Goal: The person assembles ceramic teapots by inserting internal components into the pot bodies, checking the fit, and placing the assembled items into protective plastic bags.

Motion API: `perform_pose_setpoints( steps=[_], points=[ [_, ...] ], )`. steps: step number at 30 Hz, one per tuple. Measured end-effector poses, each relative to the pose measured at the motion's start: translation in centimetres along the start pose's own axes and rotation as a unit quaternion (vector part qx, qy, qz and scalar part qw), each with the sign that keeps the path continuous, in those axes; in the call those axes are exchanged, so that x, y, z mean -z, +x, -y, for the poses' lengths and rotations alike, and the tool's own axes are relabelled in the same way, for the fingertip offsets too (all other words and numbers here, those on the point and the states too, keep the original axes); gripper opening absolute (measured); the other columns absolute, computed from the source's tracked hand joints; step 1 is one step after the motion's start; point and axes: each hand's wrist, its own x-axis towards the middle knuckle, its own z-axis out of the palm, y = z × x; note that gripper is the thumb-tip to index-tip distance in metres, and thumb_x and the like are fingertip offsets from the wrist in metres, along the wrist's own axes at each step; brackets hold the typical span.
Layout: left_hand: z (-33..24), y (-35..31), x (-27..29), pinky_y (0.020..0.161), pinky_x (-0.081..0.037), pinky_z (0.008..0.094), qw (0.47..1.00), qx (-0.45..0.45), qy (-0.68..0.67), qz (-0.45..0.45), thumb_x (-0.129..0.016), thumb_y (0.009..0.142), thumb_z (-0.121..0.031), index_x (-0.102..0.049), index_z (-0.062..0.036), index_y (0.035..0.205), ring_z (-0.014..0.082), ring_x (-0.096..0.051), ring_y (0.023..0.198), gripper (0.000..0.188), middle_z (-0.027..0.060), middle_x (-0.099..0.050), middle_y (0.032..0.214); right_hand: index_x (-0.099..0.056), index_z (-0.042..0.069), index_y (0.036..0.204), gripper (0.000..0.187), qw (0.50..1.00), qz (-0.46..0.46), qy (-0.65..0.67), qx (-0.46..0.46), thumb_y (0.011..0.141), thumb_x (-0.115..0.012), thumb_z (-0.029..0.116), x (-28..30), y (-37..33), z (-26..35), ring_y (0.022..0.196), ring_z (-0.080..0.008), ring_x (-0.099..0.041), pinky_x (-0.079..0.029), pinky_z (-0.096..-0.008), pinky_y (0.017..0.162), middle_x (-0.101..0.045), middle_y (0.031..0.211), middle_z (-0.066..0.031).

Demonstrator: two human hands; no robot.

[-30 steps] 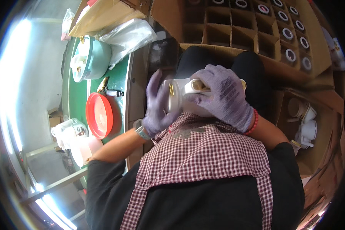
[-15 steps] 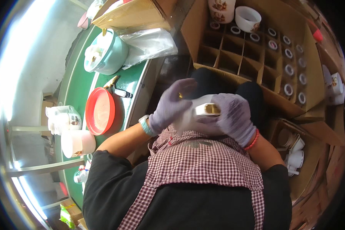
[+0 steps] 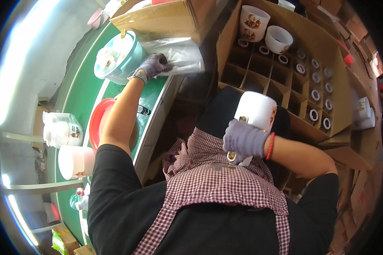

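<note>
Both my hands wear grey-purple gloves. My right hand point(image 3: 244, 139) is in front of my lap, closed around a white pot point(image 3: 256, 107) with a brown print on its side. A white piece with a gold fitting point(image 3: 231, 156) shows just below that hand; how it joins the pot is hidden. My left hand point(image 3: 153, 66) reaches far out over the green table, its fingers bent onto the edge of a clear plastic bag point(image 3: 185, 55). Beside it stands a light-teal bucket point(image 3: 134, 55) holding white and gold parts.
A divided cardboard box point(image 3: 259, 91) with white ring-topped items and printed bowls point(image 3: 278, 39) stands ahead right. On the green table point(image 3: 77, 102) are a red basin point(image 3: 97, 121), a black tool point(image 3: 144, 110), a white pot point(image 3: 74, 161) and a bagged pot point(image 3: 64, 131). Another carton point(image 3: 187, 21) is beyond.
My left hand has left the pot at my lap and moved forward left to the plastic bag. My right hand now holds the pot alone, with its printed side showing.
</note>
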Motion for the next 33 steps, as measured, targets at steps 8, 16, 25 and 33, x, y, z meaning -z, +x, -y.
perform_pose_setpoints(
  steps=[8, 16, 25, 33],
  points=[
    [2.7, 4.8, 2.2, 0.082, -0.054, 0.0300, 0.988, 0.007, -0.155, -0.026, -0.063, 0.102, -0.026, -0.072, -0.0038, 0.105, 0.0173, -0.067, 0.085, 0.024, 0.0050, -0.072, 0.094, -0.074, 0.015, 0.106, 0.051, 0.988, -0.116, 0.092, -0.035, 0.091, -0.065, 0.063, -0.9, 0.5, -0.2, 0.100, -0.0178, -0.068, -0.052, -0.0368, 0.087, -0.069, 0.099, -0.0034],
    [-17.7, -7.6, 6.7, 0.087, -0.054, 0.0279, 0.657, -0.171, -0.725, -0.117, -0.053, 0.109, -0.025, -0.067, -0.0006, 0.118, 0.0120, -0.066, 0.094, 0.030, 0.0048, -0.071, 0.106, -0.068, 0.002, 0.115, 0.038, 0.580, -0.575, 0.575, -0.046, 0.093, -0.078, 0.030, 2.1, -4.0, -2.9, 0.095, -0.0165, -0.067, -0.056, -0.0311, 0.085, -0.070, 0.102, -0.0077],
    [-29.0, -8.7, -1.1, 0.093, -0.056, 0.0351, 0.473, -0.180, -0.860, 0.072, -0.053, 0.108, -0.024, -0.061, -0.0018, 0.125, 0.0220, -0.065, 0.111, 0.029, 0.0118, -0.066, 0.124, -0.068, 0.005, 0.120, 0.025, 0.254, -0.755, 0.600, -0.076, 0.098, -0.071, 0.016, -1.3, -8.3, -6.7, 0.102, -0.0134, -0.065, -0.050, -0.0293, 0.099, -0.072, 0.108, -0.0054],
    [-23.5, 1.1, -3.9, 0.100, -0.052, 0.0487, 0.360, -0.299, -0.861, 0.201, -0.044, 0.109, -0.042, -0.060, -0.0019, 0.126, 0.0305, -0.064, 0.117, 0.047, 0.0166, -0.066, 0.126, -0.062, 0.006, 0.131, 0.042, 0.323, -0.637, 0.668, 0.210, 0.102, -0.064, 0.036, -17.5, -17.3, -16.6, 0.114, -0.0200, -0.065, -0.051, -0.0330, 0.103, -0.069, 0.125, -0.0103]
  ],
)
